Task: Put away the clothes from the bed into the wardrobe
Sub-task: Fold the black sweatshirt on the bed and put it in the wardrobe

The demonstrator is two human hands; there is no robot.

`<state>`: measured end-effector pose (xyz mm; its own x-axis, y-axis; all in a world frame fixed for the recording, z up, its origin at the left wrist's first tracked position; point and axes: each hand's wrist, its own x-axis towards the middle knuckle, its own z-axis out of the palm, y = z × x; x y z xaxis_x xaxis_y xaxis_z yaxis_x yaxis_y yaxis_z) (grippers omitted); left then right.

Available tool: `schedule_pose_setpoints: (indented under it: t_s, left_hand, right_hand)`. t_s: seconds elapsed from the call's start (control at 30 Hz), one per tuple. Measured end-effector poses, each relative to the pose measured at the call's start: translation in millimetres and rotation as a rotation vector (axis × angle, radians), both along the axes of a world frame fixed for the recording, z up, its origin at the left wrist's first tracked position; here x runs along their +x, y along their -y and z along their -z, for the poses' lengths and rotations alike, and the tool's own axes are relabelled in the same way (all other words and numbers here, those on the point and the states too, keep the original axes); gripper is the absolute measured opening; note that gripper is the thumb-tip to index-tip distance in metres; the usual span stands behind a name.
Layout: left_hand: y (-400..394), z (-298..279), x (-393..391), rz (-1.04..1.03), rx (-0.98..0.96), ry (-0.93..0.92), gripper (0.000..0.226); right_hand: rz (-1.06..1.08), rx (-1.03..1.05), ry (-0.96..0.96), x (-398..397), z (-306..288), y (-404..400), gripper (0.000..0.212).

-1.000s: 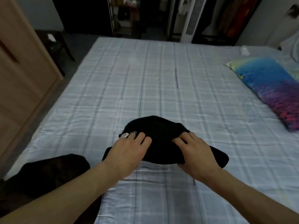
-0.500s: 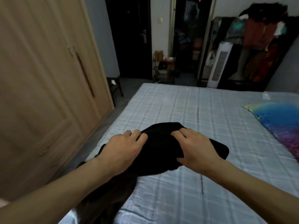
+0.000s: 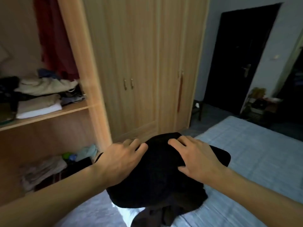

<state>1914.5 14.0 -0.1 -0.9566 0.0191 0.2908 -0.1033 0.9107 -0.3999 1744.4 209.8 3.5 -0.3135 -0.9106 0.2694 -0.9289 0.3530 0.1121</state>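
Observation:
A folded black garment (image 3: 159, 169) is held up above the bed's edge, with my left hand (image 3: 121, 159) gripping its left side and my right hand (image 3: 195, 158) gripping its right side. Below it, another dark garment (image 3: 157, 215) lies crumpled on the light blue checked bed (image 3: 255, 153). The wooden wardrobe (image 3: 134, 63) stands in front; its left section is open, with a shelf (image 3: 49, 113) carrying stacks of folded clothes (image 3: 39, 95).
A red garment (image 3: 54, 38) hangs in the open wardrobe section. More folded clothes (image 3: 42, 169) lie on the lower level. The wardrobe's other doors are closed. A dark door (image 3: 242, 59) and a small rack (image 3: 260, 104) stand beyond the bed at right.
The view has swung left from the bed to the wardrobe. Both hands have lifted the black garment off the bed and carried it towards the wardrobe side.

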Motion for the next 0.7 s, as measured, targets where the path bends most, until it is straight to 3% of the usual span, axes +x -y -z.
schedule_pose_setpoints:
  t_s: [0.4,0.7]
  left_hand:
    - [176,28,260,-0.395,0.059,-0.053,0.054]
    - [267,80,348,-0.643,0.233,0.065,0.072]
  right_hand:
    - [-0.459,0.029,0.005,189,28,266,0.094]
    - [-0.581,0.282,0.109,267,82,403,0.08]
